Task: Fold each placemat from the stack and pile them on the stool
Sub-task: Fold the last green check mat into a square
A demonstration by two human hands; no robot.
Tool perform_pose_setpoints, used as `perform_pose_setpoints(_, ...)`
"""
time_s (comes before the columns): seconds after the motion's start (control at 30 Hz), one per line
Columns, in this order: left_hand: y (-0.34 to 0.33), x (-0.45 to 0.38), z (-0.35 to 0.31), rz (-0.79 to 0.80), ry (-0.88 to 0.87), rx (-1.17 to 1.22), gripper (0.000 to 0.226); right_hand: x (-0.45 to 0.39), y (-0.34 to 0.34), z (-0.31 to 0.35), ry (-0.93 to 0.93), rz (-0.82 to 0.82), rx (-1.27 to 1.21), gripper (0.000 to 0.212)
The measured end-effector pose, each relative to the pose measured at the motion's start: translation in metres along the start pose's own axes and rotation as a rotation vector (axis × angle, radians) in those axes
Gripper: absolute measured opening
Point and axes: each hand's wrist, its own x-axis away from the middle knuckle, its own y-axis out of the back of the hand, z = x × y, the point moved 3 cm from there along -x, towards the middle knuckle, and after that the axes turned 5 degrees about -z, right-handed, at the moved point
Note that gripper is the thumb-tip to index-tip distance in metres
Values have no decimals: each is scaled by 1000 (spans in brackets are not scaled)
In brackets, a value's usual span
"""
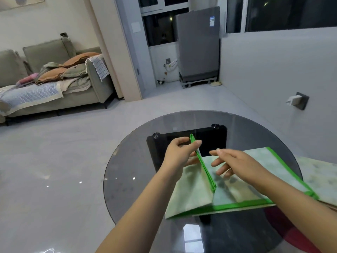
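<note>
Lying across the near right part of the round glass desk (127, 161), the placemat (237, 190) is pale green with a bright green border, and it is partway through a fold: its left flap is lifted so the bordered edge stands up as a ridge running from the mat's middle toward the far side of the desk. That raised edge is there because the left hand (179, 152) pinches it between thumb and curled fingers near its upper end, holding the flap off the surface so it can swing over the rest of the mat. The right hand (231, 161) hovers just beside the ridge, over the flat half, with fingers spread and loosely straight, gripping nothing; it looks placed to steady the flat half or to receive the flap as it comes across, though whether it touches the cloth I cannot tell. The flat part stays on the desk, which gives the fold a firm base. More pale green cloth (321, 172) shows at the right edge, probably the stack of remaining mats. Through the glass a black base (209, 136) is visible. A red shape (299, 240) low at the right may be the stool, but that is uncertain. Beyond are a grey floor (63, 161) and a sofa (54, 83) heaped with cushions
</note>
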Motion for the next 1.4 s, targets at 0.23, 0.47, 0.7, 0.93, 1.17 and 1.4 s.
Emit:
perform_pose_setpoints(0.23, -31, -1, 41, -24, 54, -127, 48, 4, 5, -16, -36, 53, 200, 21)
perform_pose_setpoints(0.47, -29, -9, 41, -49, -87, -275, 27, 10, 1, -29, 12, 24, 471, 56)
perform_pose_setpoints(0.7, 1, -22, 39, 68, -512, -954, 14, 9, -4, -34, 43, -6, 561, 55)
perform_pose_setpoints(0.93, 23, -3, 45, 97, -513, -1130, 30, -12, -3, -38, 106, -47, 630, 56)
perform_pose_setpoints(1.17, 36, 32, 46, 67, -468, -1280, 42, -46, -16, -34, 323, -101, 722, 42)
perform_pose_setpoints(1.4, 34, 43, 50, 17, -476, -1262, 45, -57, -20, -38, 368, -131, 742, 34)
